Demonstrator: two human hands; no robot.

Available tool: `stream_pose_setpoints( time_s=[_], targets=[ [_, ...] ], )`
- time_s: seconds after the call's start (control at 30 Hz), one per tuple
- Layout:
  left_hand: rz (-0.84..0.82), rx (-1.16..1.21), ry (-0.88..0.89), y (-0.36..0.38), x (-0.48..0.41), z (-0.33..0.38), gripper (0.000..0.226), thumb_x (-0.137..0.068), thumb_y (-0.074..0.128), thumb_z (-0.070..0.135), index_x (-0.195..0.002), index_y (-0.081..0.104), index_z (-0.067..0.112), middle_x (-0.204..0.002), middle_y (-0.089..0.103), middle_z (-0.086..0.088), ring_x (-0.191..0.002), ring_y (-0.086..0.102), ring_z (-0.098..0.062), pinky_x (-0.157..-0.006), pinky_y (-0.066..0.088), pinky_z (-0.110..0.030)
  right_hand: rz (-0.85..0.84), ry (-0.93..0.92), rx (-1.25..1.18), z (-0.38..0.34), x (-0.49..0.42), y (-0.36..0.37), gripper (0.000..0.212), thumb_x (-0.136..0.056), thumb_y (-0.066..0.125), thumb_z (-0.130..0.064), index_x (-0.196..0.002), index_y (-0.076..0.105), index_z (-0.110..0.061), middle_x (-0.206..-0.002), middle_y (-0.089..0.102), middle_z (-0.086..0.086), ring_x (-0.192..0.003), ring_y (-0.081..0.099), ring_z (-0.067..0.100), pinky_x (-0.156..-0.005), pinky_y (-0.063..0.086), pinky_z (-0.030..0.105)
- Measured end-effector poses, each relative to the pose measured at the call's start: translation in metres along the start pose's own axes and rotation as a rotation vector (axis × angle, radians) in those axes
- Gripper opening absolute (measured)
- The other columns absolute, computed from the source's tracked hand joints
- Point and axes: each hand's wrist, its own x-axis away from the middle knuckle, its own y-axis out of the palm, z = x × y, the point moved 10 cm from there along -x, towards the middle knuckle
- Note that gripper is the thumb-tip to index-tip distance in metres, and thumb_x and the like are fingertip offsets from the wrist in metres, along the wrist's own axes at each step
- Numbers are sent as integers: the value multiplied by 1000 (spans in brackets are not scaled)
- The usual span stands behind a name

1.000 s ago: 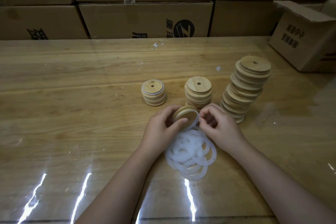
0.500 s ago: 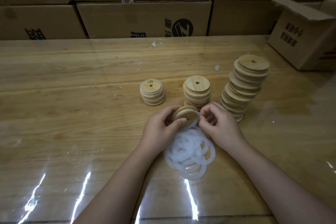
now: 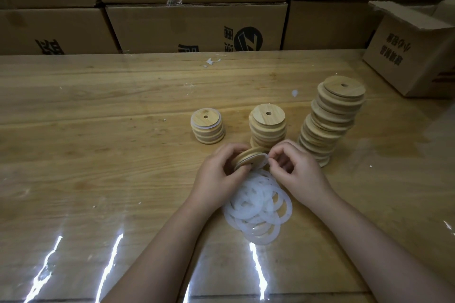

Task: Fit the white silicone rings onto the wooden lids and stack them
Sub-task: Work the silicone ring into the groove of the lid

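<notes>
My left hand (image 3: 219, 172) grips a round wooden lid (image 3: 250, 158), tilted on edge above the table. A white silicone ring (image 3: 264, 158) sits around the lid's rim, and my right hand (image 3: 299, 171) pinches that ring at the lid's right side. Below the hands lies a loose pile of white rings (image 3: 258, 209). Behind stand three lid stacks: a short stack with white rings fitted (image 3: 208, 126), a middle stack (image 3: 268, 128), and a tall leaning stack (image 3: 330, 118) of bare wooden lids.
The wooden table (image 3: 98, 142) is covered with a glossy clear sheet that shows glare streaks near the front edge. Cardboard boxes (image 3: 197, 27) line the back. An open carton (image 3: 413, 56) stands on the table at the far right.
The lid has tilted a little in my left hand and my right fingers have shifted along the ring at its rim. The stacks and the ring pile have not moved.
</notes>
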Motion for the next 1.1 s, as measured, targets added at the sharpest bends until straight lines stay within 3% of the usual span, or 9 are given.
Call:
stream_pose_setpoints(
  time_s=[0.13,0.37,0.47,0.67,0.9,1.1],
  targets=[
    [-6,44,-38,0,1,-4,27,-81,68,12,-101,63,30,-100,66,7,-96,61,-9,-80,52,-28,8,-2,9,0,0,-1,13,-81,62,1,-79,59,-11,-81,55,-8,-69,53,10,-59,40,12],
    [55,64,-11,-6,0,2,30,-76,67,22,-98,61,42,-93,69,19,-92,63,-2,-83,49,-21,60,-15,50,-1,-1,-5,12,-80,63,0,-78,57,-11,-81,54,-8,-68,52,9,-57,39,11],
    [67,131,-18,-7,0,1,31,-77,67,19,-96,61,42,-90,69,24,-88,63,3,-81,48,-16,56,-32,42,-4,-1,-4,11,-80,62,1,-79,58,-9,-81,53,-8,-68,51,9,-57,39,12],
    [70,215,-31,-8,1,-2,33,-82,68,3,-100,64,30,-93,70,10,-90,65,-5,-82,50,-21,76,-71,86,-6,0,-7,14,-78,62,2,-79,57,-11,-81,53,-9,-67,51,10,-56,39,13],
    [85,117,-2,-9,1,-1,43,-79,71,1,-97,60,38,-78,65,20,-75,57,11,-73,42,-7,67,-105,38,-9,0,-7,14,-79,64,5,-79,60,-8,-81,56,-5,-67,52,10,-58,39,12],
    [107,32,79,-9,2,7,46,-77,72,0,-101,59,37,-95,61,18,-82,55,15,-75,39,-3,64,-107,42,-10,0,-8,9,-80,64,5,-80,62,-4,-82,57,-2,-68,53,11,-58,41,13]
  ],
)
